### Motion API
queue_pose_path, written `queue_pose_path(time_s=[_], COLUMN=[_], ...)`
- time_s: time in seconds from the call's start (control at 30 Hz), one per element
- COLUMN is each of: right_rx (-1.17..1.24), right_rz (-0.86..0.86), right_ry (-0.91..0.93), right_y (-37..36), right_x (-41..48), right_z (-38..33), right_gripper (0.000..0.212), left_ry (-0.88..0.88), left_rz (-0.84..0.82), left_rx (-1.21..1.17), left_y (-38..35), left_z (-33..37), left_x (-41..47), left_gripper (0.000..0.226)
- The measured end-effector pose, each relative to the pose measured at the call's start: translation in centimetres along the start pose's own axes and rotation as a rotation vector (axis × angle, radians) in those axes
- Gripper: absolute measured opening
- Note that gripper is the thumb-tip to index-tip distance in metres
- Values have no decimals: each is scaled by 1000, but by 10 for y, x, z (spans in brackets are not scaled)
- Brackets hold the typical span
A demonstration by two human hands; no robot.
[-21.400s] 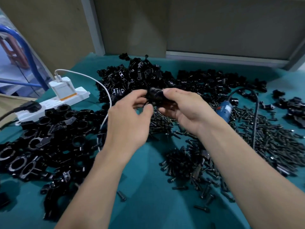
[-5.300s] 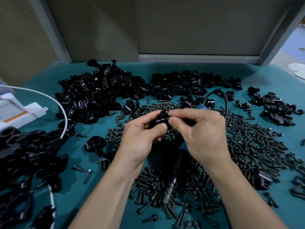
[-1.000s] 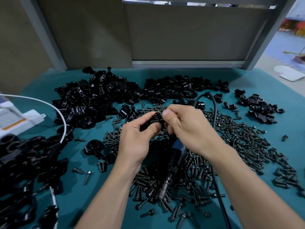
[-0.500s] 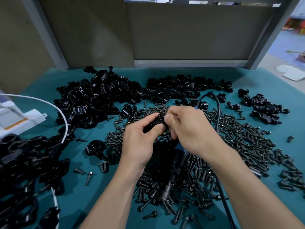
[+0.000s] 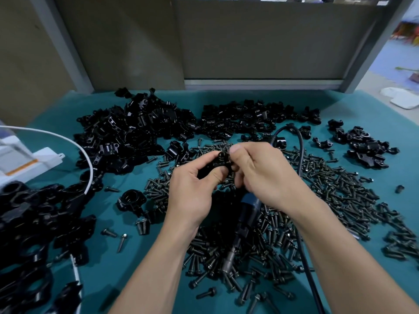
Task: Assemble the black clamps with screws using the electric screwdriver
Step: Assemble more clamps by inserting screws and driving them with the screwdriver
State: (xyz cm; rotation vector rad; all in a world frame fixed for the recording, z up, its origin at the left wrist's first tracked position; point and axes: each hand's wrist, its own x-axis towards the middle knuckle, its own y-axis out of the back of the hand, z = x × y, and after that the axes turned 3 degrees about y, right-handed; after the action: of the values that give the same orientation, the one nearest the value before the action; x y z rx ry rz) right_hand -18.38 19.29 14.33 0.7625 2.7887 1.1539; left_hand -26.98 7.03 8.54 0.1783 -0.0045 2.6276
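Two sets of fingertips (image 5: pixel 235 151) meet on one black clamp (image 5: pixel 219 162) held above the table. The left hand (image 5: pixel 192 193) curls thumb and fingers round its body, and the right hand (image 5: pixel 265 175) pinches its upper end. Whether a screw sits in that pinch cannot be told. Beneath the wrists, the electric screwdriver (image 5: pixel 246 219) lies on a heap of screws (image 5: pixel 328 191) spread over the teal mat (image 5: pixel 136 279). Clamp piles (image 5: pixel 136 137) lie behind and to the left.
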Motion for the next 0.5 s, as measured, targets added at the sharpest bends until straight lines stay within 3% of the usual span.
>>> queue_pose_path(time_s=[0.07, 0.2, 0.33, 0.5], right_rx=[-35, -13, 80, 6], right_rz=[-21, 52, -50, -43], right_ry=[37, -1, 38, 13], right_y=[0, -5, 3, 4], right_x=[-4, -3, -8, -3], right_z=[3, 5, 5, 4], right_gripper=[38, 53, 33, 50], left_ry=[-6, -18, -6, -43], left_rz=[-23, -28, -26, -71], left_rx=[17, -17, -19, 2], left_y=[0, 0, 1, 3], left_z=[1, -1, 3, 2], left_x=[0, -2, -2, -4], left_gripper=[45, 39, 39, 37])
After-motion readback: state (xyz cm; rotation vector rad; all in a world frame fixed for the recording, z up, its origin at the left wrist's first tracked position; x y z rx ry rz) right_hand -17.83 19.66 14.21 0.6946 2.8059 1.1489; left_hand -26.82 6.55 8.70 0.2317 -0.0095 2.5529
